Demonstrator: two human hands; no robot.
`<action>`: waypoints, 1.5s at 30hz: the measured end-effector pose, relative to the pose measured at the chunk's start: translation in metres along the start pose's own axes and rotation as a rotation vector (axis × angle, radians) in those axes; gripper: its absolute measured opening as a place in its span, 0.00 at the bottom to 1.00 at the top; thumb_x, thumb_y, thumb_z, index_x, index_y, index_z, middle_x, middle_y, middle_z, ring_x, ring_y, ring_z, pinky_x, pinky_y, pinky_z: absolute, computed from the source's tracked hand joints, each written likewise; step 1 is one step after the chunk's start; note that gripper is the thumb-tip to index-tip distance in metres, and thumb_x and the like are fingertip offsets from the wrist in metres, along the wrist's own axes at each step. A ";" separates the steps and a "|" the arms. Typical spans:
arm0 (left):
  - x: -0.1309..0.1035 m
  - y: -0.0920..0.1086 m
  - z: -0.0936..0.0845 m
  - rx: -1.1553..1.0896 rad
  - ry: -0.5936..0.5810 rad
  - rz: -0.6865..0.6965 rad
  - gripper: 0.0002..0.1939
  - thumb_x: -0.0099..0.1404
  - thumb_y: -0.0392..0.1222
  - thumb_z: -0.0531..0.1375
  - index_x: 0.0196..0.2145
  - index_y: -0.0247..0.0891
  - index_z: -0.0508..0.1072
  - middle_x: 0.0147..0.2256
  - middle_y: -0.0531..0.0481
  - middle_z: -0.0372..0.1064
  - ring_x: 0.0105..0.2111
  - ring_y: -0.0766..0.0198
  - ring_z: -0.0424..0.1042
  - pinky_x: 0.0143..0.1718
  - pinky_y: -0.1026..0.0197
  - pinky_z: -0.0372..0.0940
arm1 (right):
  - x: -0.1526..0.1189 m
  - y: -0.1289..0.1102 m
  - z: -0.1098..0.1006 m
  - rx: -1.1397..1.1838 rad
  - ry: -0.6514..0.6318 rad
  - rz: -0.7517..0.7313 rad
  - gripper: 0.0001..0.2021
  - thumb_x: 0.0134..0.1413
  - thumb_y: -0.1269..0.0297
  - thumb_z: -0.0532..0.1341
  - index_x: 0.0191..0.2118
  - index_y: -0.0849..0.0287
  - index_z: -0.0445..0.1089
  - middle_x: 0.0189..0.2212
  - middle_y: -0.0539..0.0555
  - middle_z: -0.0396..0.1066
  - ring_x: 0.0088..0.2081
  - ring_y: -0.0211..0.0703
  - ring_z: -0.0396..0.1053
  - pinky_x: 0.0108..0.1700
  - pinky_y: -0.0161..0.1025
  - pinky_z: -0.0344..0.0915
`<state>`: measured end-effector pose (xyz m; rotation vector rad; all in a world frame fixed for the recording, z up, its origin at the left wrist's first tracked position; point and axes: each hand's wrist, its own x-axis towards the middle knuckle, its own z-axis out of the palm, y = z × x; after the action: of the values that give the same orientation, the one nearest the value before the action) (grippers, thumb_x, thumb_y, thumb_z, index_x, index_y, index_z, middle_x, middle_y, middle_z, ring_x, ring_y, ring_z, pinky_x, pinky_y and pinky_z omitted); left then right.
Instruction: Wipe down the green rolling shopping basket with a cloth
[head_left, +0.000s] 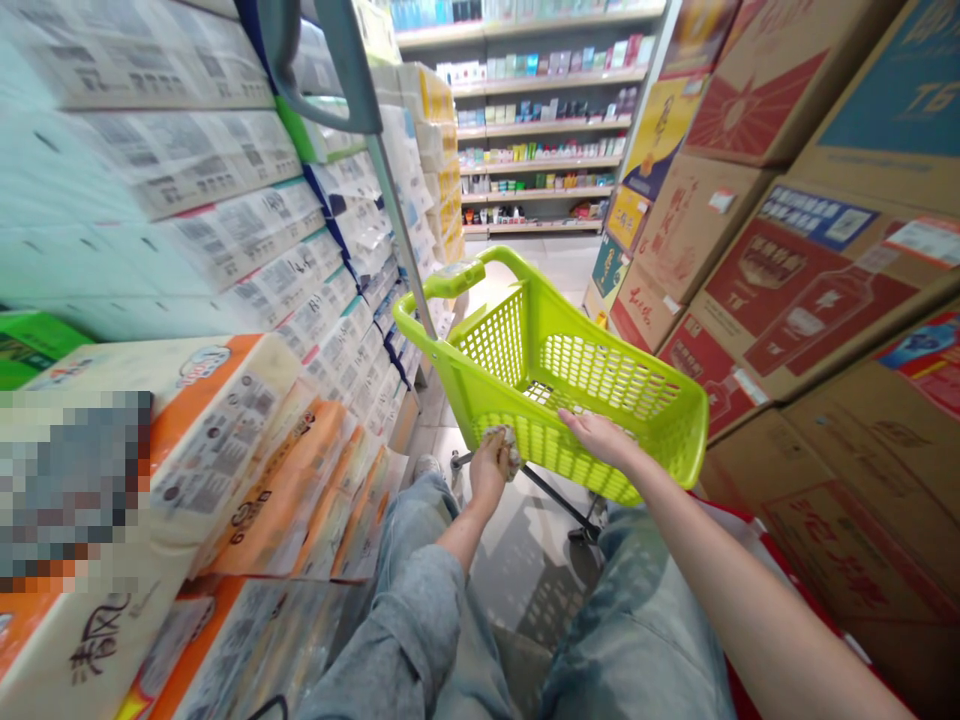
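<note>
Left hand (490,462) holding a crumpled cloth (513,452) at the side of a lime-green shopping cart basket (611,352)

Bent fingers close round the pale, patterned cloth, which sits against the near outer side of the basket, toward its left end. Right hand (604,440) lies along the same near side, further right, its thumb extended to the left; the remaining fingers are largely hidden, so I cannot tell whether it grips anything. The perforated plastic basket stands tilted across the aisle, between the person's knees and the far shelves. At its left end is a moulded green handle (456,282), and beside that a metal pole (403,235) rises to a grey loop handle (360,95). Dark wheels (585,535) rest on the floor (517,560) below. The person's legs, in faded jeans (645,610), flank the near side. Near left, orange-and-cream tissue packs (259,520) lie stacked; further off, a tall wall of white wrapped packs (247,215) continues along the left. Cardboard cartons (810,290) printed in red and blue are piled on the right. Far away, shelves (551,130) carry rows of small boxed goods (555,62).
</note>
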<state>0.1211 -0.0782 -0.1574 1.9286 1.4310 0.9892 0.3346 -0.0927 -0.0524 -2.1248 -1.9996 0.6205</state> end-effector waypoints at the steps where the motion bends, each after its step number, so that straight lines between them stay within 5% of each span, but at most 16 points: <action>1: 0.004 0.001 -0.001 -0.004 -0.010 0.011 0.18 0.61 0.34 0.51 0.47 0.37 0.71 0.49 0.42 0.69 0.51 0.57 0.67 0.53 0.55 0.61 | 0.000 -0.001 -0.001 0.007 0.000 -0.007 0.38 0.59 0.40 0.33 0.34 0.60 0.75 0.36 0.61 0.75 0.43 0.49 0.71 0.44 0.38 0.62; 8: 0.003 0.017 -0.011 -0.032 -0.113 -0.021 0.13 0.63 0.38 0.53 0.44 0.40 0.72 0.45 0.45 0.71 0.48 0.58 0.68 0.51 0.57 0.61 | -0.002 -0.002 -0.003 0.015 -0.009 -0.008 0.39 0.59 0.40 0.33 0.34 0.62 0.75 0.36 0.63 0.74 0.42 0.51 0.71 0.43 0.40 0.62; 13: 0.010 0.045 -0.020 -0.190 0.067 -0.157 0.13 0.64 0.40 0.53 0.45 0.37 0.67 0.44 0.43 0.71 0.44 0.60 0.70 0.46 0.59 0.63 | -0.003 -0.003 -0.002 0.027 -0.007 -0.003 0.38 0.59 0.40 0.34 0.34 0.61 0.75 0.36 0.62 0.74 0.42 0.50 0.70 0.43 0.39 0.61; 17: 0.022 0.071 -0.014 -0.192 0.078 -0.104 0.09 0.63 0.40 0.55 0.40 0.37 0.69 0.40 0.45 0.72 0.42 0.60 0.71 0.45 0.60 0.63 | -0.003 -0.005 -0.001 0.021 0.009 -0.013 0.39 0.58 0.40 0.32 0.33 0.61 0.74 0.35 0.62 0.75 0.42 0.50 0.70 0.43 0.39 0.61; 20: 0.033 0.078 -0.010 -0.156 0.080 -0.211 0.10 0.61 0.40 0.57 0.40 0.35 0.71 0.39 0.43 0.73 0.41 0.58 0.72 0.44 0.59 0.63 | -0.005 -0.005 -0.002 0.013 0.012 -0.018 0.40 0.58 0.40 0.31 0.33 0.61 0.74 0.35 0.61 0.75 0.42 0.50 0.71 0.43 0.39 0.61; 23: 0.051 0.071 -0.019 -0.143 0.132 -0.288 0.12 0.61 0.41 0.57 0.41 0.34 0.71 0.39 0.43 0.74 0.40 0.58 0.72 0.43 0.60 0.64 | -0.006 -0.005 -0.003 -0.010 0.003 0.000 0.40 0.58 0.40 0.31 0.33 0.61 0.74 0.35 0.62 0.75 0.42 0.50 0.71 0.43 0.38 0.62; 27: 0.085 0.052 -0.054 -0.114 0.325 -0.303 0.14 0.63 0.42 0.54 0.44 0.32 0.71 0.39 0.42 0.74 0.38 0.59 0.74 0.38 0.63 0.65 | -0.003 -0.006 -0.004 -0.012 -0.006 0.031 0.41 0.58 0.39 0.31 0.35 0.60 0.75 0.38 0.61 0.75 0.44 0.49 0.70 0.44 0.38 0.62; 31: 0.103 0.037 -0.079 -0.013 0.304 -0.254 0.16 0.63 0.44 0.55 0.44 0.33 0.72 0.34 0.43 0.75 0.34 0.60 0.74 0.34 0.63 0.64 | 0.001 -0.008 -0.003 -0.007 -0.008 0.024 0.41 0.58 0.39 0.31 0.35 0.61 0.75 0.38 0.62 0.75 0.45 0.50 0.70 0.45 0.38 0.62; 40: 0.082 -0.012 -0.041 0.201 0.038 -0.311 0.18 0.66 0.44 0.51 0.46 0.34 0.73 0.39 0.39 0.75 0.38 0.57 0.73 0.35 0.63 0.62 | 0.001 -0.014 -0.005 0.065 0.011 0.025 0.40 0.57 0.38 0.31 0.33 0.61 0.74 0.37 0.60 0.74 0.42 0.48 0.70 0.42 0.37 0.62; 45: 0.091 -0.024 -0.037 0.243 -0.037 -0.298 0.17 0.66 0.42 0.49 0.46 0.34 0.73 0.41 0.39 0.74 0.41 0.57 0.73 0.37 0.63 0.62 | 0.000 -0.015 -0.006 0.069 0.011 0.041 0.41 0.56 0.37 0.30 0.29 0.61 0.72 0.35 0.61 0.74 0.40 0.49 0.71 0.40 0.36 0.61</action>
<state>0.0933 0.0155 -0.1325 1.8121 1.8216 0.6637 0.3234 -0.0907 -0.0408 -2.1287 -1.9052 0.6727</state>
